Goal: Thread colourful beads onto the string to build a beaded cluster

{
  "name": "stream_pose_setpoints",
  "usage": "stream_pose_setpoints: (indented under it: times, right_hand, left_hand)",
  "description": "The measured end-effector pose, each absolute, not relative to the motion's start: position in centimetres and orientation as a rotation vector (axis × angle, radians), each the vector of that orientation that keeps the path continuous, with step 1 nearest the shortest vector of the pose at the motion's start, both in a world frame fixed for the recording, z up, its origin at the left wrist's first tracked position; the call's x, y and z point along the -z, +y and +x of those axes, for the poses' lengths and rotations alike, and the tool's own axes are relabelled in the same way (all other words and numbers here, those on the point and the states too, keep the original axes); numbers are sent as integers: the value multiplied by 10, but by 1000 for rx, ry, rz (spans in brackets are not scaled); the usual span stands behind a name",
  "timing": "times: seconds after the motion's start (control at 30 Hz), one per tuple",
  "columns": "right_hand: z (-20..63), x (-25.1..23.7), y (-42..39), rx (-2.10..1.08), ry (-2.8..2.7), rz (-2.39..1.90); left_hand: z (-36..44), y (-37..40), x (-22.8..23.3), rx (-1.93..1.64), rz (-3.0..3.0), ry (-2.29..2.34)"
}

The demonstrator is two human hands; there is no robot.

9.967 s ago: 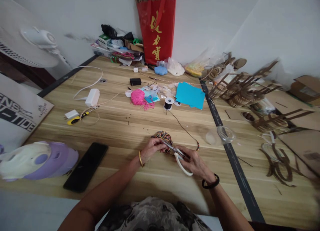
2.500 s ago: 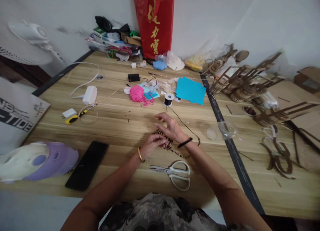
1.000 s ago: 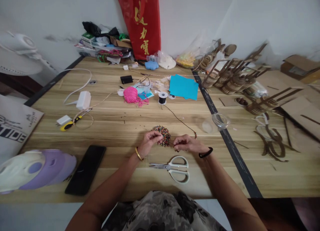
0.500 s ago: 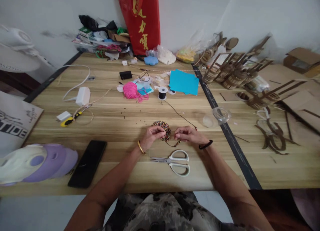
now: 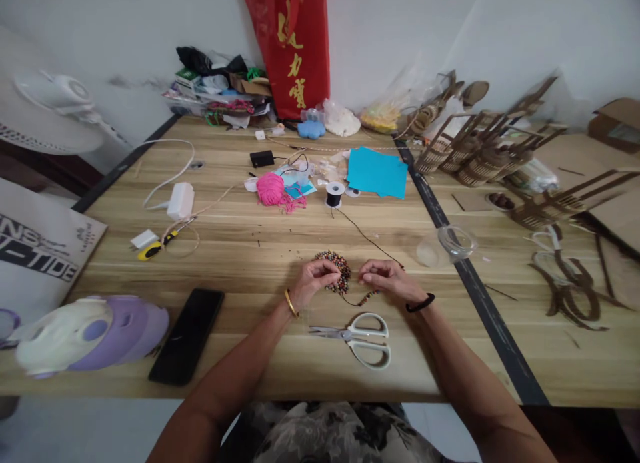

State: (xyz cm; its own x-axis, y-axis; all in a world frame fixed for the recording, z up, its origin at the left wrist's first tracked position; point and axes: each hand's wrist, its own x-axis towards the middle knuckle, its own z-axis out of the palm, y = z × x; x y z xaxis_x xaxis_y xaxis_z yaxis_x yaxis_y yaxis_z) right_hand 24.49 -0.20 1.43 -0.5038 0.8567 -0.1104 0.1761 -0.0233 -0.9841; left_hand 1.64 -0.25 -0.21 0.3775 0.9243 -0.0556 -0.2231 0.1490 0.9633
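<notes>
While fingers (image 5: 327,274) pinch beads (image 5: 339,276), dish (image 5: 455,240) sits apart.

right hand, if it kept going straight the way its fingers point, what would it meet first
The right hand points left toward the beaded piece, so it would likely meet those beads first, then the left hand pinching them; depth is hard to judge.

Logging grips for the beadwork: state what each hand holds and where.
Left hand pinches the beaded disc at its near edge. Right hand pinches the cord beside the disc. Scissors lie unheld.
</notes>
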Motion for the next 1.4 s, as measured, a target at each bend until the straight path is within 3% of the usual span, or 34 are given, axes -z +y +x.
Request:
stream_pose_setpoints:
  times: [1.0, 1.4]
  right_hand:
    - [196, -12, -38, -1174, -1588, -1150]
    - [198, -12, -36, -821, -1832, -1070]
  left_hand:
    - [13, -11, -2, -922, 1396, 802]
    - [15, -11, -1, -902, 1409, 814]
